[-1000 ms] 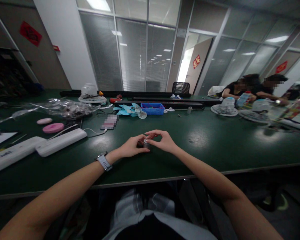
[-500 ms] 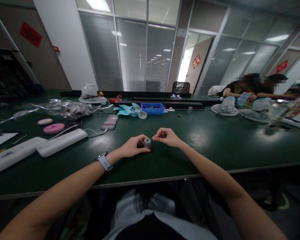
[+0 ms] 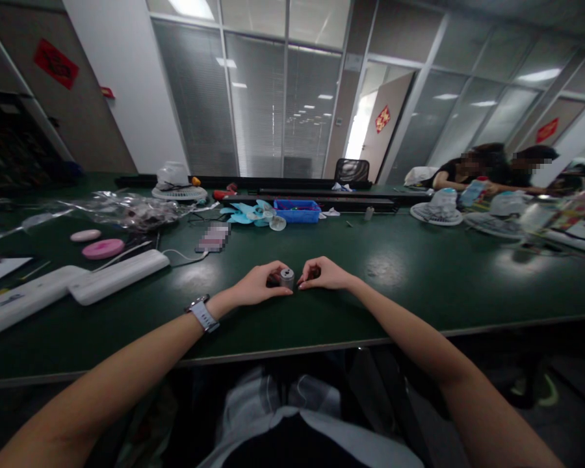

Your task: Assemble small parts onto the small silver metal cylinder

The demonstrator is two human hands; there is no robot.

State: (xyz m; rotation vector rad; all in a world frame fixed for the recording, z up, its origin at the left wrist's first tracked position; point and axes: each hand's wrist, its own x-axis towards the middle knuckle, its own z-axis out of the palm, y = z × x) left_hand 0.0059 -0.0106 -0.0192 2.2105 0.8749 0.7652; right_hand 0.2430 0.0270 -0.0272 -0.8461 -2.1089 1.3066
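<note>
A small grey metal cylinder [image 3: 286, 279] with dark holes in its top stands upright on the green table [image 3: 253, 335]. My left hand [image 3: 260, 284], with a watch on its wrist, is wrapped round the cylinder's left side, thumb in front and fingers behind. Just right of the cylinder, my right hand [image 3: 324, 273] is closed in a pinch, its fingertips low near the table and apart from the cylinder. Whatever those fingertips hold, if anything, is too small to make out.
White power strips [image 3: 119, 276], a pink disc [image 3: 103, 248] and a phone on a cable [image 3: 213, 237] lie left. Behind are light-blue fan blades [image 3: 248, 213], a blue basket [image 3: 297, 220] and a small cylinder [image 3: 369, 213]. People [image 3: 468, 172] sit at the far right.
My right hand has moved down, its fingertips now lower beside the cylinder. My left hand keeps its hold on the cylinder.
</note>
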